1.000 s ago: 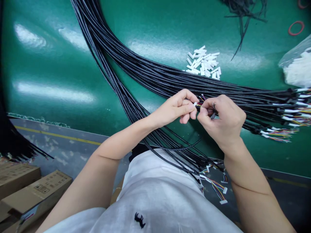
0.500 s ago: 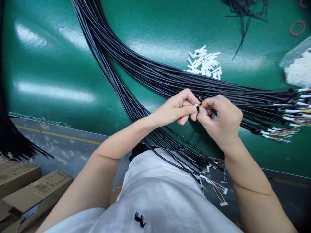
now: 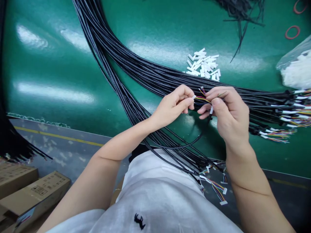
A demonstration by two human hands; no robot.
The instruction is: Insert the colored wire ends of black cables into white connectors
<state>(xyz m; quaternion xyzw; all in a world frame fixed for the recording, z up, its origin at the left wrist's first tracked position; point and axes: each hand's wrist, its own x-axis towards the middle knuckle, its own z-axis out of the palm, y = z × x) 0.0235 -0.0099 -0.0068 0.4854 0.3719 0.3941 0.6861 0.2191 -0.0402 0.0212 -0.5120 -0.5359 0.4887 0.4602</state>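
My left hand [image 3: 176, 103] pinches a small white connector [image 3: 193, 97] between thumb and finger. Thin red, yellow and black wires [image 3: 202, 98] run from it to my right hand [image 3: 227, 110], whose thumb and forefinger are closed on them. A second small connector [image 3: 201, 88] sticks up on its own short wires beside the right fingertips. Below the right thumb shows a white sleeve [image 3: 211, 110], where the wires enter a black cable [image 3: 200, 137] that curves down toward the near bundle. Both hands are above the big black cable bundle [image 3: 145, 69].
White plastic housings [image 3: 204, 64] lie in a loose pile behind the bundle. Right of them stand a clear bag of white parts [image 3: 297, 69] and a red ring [image 3: 292, 32]. Black ties [image 3: 240, 19] lie at the back. Finished cable ends [image 3: 220, 191] hang over the table's front edge; cartons [image 3: 36, 194] are on the floor.
My hands have moved apart, the right one going right and turning. The coloured wires between them are now stretched out in view, and the white sleeve and second connector show.
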